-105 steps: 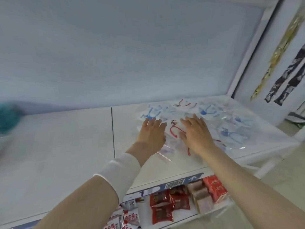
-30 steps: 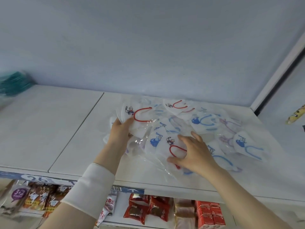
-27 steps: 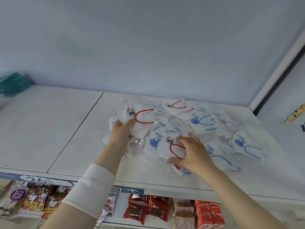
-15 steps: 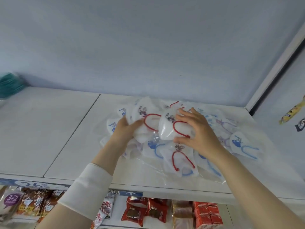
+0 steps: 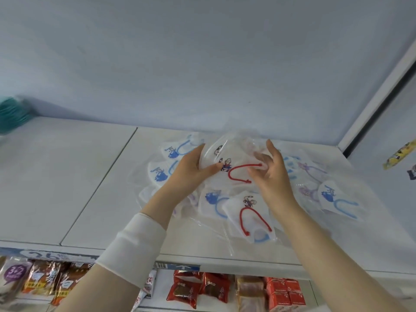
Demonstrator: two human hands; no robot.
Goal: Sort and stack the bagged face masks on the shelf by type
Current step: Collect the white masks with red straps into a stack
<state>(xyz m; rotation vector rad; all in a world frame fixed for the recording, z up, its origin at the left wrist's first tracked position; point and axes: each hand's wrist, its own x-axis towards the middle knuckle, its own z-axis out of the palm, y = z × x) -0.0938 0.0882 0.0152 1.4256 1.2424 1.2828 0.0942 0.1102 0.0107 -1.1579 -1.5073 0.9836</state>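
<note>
Red-loop masks, bagged, held over pile on shelf: L hand grips left edge, R hand pinches right edge. Next red-loop mask lies nearer R hand, shelf-front side.

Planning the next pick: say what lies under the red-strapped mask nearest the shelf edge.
A blue-strapped mask pokes out beneath its front edge; whatever else lies underneath is covered.
</note>
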